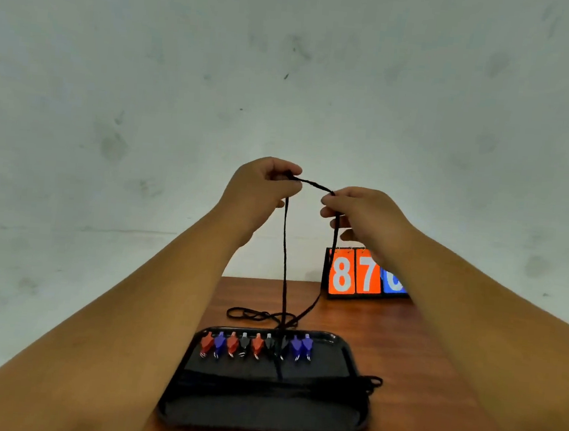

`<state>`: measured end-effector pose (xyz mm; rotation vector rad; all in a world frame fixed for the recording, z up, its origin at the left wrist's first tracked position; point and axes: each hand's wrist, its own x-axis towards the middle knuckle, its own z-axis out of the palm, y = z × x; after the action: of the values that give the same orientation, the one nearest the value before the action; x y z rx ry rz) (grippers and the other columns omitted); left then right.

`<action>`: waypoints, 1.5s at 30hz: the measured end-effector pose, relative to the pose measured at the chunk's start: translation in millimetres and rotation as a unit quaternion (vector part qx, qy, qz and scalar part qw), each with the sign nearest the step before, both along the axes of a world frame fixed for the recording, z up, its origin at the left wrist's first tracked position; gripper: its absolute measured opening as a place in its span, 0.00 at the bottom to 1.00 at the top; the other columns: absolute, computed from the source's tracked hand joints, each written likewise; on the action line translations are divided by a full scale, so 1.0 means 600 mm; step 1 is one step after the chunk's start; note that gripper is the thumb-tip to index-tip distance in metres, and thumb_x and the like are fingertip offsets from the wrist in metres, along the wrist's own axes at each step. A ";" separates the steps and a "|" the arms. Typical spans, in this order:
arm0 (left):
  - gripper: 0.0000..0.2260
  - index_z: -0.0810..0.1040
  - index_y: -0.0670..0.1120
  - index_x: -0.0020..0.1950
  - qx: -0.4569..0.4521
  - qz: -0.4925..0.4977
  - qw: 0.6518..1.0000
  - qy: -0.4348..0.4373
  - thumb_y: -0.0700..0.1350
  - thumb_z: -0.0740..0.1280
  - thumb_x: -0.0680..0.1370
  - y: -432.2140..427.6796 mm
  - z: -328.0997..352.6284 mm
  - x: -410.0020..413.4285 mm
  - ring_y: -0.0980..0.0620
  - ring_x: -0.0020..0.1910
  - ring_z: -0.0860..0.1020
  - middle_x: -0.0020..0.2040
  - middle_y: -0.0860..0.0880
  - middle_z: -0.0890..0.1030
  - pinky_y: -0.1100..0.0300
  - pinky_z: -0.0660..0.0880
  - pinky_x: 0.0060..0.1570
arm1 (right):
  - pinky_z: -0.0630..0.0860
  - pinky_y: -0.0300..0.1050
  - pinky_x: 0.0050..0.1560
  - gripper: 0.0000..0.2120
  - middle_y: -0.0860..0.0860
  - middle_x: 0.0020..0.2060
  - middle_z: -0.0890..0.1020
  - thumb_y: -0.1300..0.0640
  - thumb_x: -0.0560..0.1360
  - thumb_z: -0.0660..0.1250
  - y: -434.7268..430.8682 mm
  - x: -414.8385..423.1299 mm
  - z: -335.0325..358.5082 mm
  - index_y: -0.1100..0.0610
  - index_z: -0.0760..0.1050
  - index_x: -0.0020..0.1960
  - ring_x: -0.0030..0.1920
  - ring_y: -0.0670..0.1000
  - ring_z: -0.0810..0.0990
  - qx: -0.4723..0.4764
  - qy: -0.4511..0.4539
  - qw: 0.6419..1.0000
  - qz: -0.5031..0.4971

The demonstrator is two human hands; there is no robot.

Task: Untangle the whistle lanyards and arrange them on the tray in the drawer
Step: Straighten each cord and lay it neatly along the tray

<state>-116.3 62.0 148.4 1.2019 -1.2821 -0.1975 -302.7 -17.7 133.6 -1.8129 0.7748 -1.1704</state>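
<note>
The left hand [261,189] and right hand [362,212] were raised above the brown wooden tabletop [418,364], each with its fingers curled and pinching the black woven lanyard cord [313,183]. A short span ran between the hands. Two strands hung down to the shallow black plastic tray [361,418], where the row of red, blue and black plastic whistles [257,345] lay along the far side.

A tangle of loose black cord loops [254,314] lay on the tabletop just behind the tray. No drawer was in view.

To do this step well, the operator should probably keep the span lightly taut and work the strands apart slowly. A sharp pull would risk tightening any knot (and dragging the arranged whistles out of line). An orange-and-blue flip scoreboard [353,273] stood at the far edge.
</note>
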 end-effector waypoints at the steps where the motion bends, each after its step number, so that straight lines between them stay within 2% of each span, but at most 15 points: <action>1: 0.10 0.87 0.49 0.58 -0.015 -0.011 0.999 0.028 0.39 0.76 0.79 0.007 0.005 -0.001 0.55 0.48 0.84 0.48 0.53 0.86 0.57 0.84 0.52 | 0.82 0.47 0.50 0.07 0.48 0.45 0.90 0.54 0.82 0.71 0.006 -0.003 0.008 0.54 0.85 0.57 0.47 0.50 0.86 0.012 -0.005 1.000 0.000; 4: 0.09 0.86 0.45 0.59 -0.032 -0.043 0.996 0.078 0.37 0.76 0.79 0.030 0.018 -0.005 0.53 0.46 0.87 0.48 0.49 0.86 0.54 0.86 0.53 | 0.83 0.48 0.51 0.08 0.52 0.49 0.90 0.56 0.82 0.71 0.026 -0.011 0.026 0.58 0.84 0.59 0.46 0.51 0.86 0.040 0.023 0.999 0.010; 9: 0.08 0.86 0.44 0.59 -0.013 -0.052 0.998 0.041 0.37 0.76 0.80 0.063 0.028 -0.014 0.49 0.47 0.88 0.50 0.44 0.87 0.55 0.86 0.50 | 0.84 0.53 0.56 0.10 0.51 0.49 0.89 0.54 0.81 0.73 0.060 -0.002 0.042 0.57 0.85 0.59 0.48 0.51 0.87 0.027 0.045 0.997 0.057; 12: 0.08 0.86 0.43 0.59 0.001 -0.053 0.998 0.025 0.37 0.76 0.80 0.076 0.028 -0.009 0.49 0.47 0.88 0.51 0.43 0.88 0.55 0.86 0.51 | 0.86 0.51 0.52 0.09 0.49 0.45 0.90 0.51 0.79 0.75 0.077 0.009 0.051 0.54 0.87 0.56 0.42 0.48 0.86 -0.004 0.043 0.997 0.068; 15: 0.09 0.86 0.43 0.59 0.014 -0.045 0.999 0.021 0.37 0.76 0.80 0.087 0.020 0.006 0.51 0.45 0.87 0.49 0.45 0.87 0.55 0.86 0.51 | 0.86 0.47 0.46 0.06 0.48 0.42 0.89 0.52 0.80 0.74 0.088 0.017 0.062 0.53 0.87 0.54 0.39 0.47 0.85 -0.040 0.039 0.997 0.044; 20: 0.08 0.86 0.43 0.57 0.056 -0.022 0.998 0.019 0.34 0.74 0.80 0.098 -0.023 0.053 0.49 0.43 0.85 0.48 0.44 0.85 0.53 0.85 0.54 | 0.85 0.49 0.46 0.06 0.52 0.46 0.88 0.55 0.82 0.72 0.082 0.009 0.072 0.56 0.85 0.55 0.38 0.48 0.84 -0.052 -0.005 0.999 -0.012; 25: 0.08 0.86 0.43 0.57 0.093 0.005 0.995 0.036 0.34 0.74 0.80 0.112 -0.091 0.101 0.47 0.45 0.86 0.49 0.41 0.87 0.53 0.85 0.54 | 0.84 0.47 0.43 0.06 0.52 0.47 0.87 0.55 0.83 0.71 0.049 -0.006 0.042 0.55 0.84 0.56 0.40 0.48 0.83 -0.048 0.000 0.997 -0.066; 27: 0.08 0.87 0.46 0.57 0.110 0.016 0.993 0.037 0.36 0.75 0.80 0.116 -0.117 0.121 0.48 0.46 0.87 0.51 0.41 0.88 0.49 0.85 0.56 | 0.83 0.45 0.42 0.07 0.52 0.48 0.87 0.55 0.83 0.71 0.034 -0.015 0.029 0.56 0.85 0.57 0.41 0.48 0.83 -0.049 0.008 0.995 -0.085; 29: 0.08 0.88 0.50 0.56 0.133 0.026 0.990 0.033 0.41 0.76 0.79 0.120 -0.141 0.139 0.47 0.48 0.89 0.49 0.45 0.89 0.41 0.83 0.60 | 0.82 0.44 0.41 0.08 0.52 0.49 0.87 0.54 0.83 0.71 0.020 -0.025 0.015 0.57 0.85 0.57 0.41 0.49 0.82 -0.048 0.014 0.994 -0.099; 30: 0.08 0.88 0.51 0.56 0.141 0.031 0.989 0.031 0.41 0.76 0.79 0.122 -0.150 0.145 0.46 0.50 0.89 0.48 0.47 0.89 0.40 0.83 0.60 | 0.81 0.44 0.40 0.08 0.53 0.49 0.87 0.54 0.83 0.71 0.014 -0.029 0.009 0.57 0.85 0.57 0.41 0.49 0.81 -0.046 0.020 0.993 -0.103; 34: 0.08 0.87 0.45 0.58 0.135 0.009 0.988 0.070 0.36 0.74 0.81 0.130 -0.179 0.158 0.43 0.53 0.88 0.51 0.42 0.88 0.54 0.85 0.52 | 0.80 0.43 0.38 0.08 0.52 0.49 0.86 0.53 0.84 0.70 0.003 -0.042 -0.016 0.56 0.84 0.58 0.41 0.49 0.82 -0.041 0.053 0.993 -0.098; 35: 0.08 0.87 0.44 0.58 0.134 -0.003 0.988 0.080 0.35 0.74 0.81 0.133 -0.185 0.160 0.43 0.53 0.88 0.51 0.43 0.88 0.54 0.85 0.51 | 0.80 0.43 0.37 0.08 0.53 0.49 0.86 0.54 0.84 0.70 0.002 -0.044 -0.022 0.57 0.84 0.58 0.41 0.49 0.83 -0.032 0.048 0.994 -0.092; 40: 0.09 0.88 0.45 0.58 0.154 -0.029 0.983 0.094 0.36 0.74 0.81 0.135 -0.211 0.176 0.47 0.48 0.86 0.48 0.46 0.86 0.47 0.84 0.59 | 0.82 0.41 0.31 0.08 0.55 0.50 0.86 0.55 0.84 0.71 -0.005 -0.046 -0.049 0.57 0.83 0.59 0.41 0.51 0.87 0.005 0.034 0.996 -0.086; 45: 0.09 0.89 0.45 0.58 0.171 -0.053 0.979 0.096 0.35 0.74 0.81 0.134 -0.231 0.182 0.45 0.48 0.81 0.49 0.43 0.85 0.47 0.83 0.59 | 0.83 0.41 0.30 0.09 0.58 0.50 0.85 0.58 0.83 0.72 -0.015 -0.053 -0.077 0.61 0.83 0.59 0.42 0.52 0.88 0.046 0.010 0.994 -0.096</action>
<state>-6.9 142.4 9.5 1.3673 -1.1712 -0.6196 -334.4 -26.6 87.6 -1.7056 1.0170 -1.2187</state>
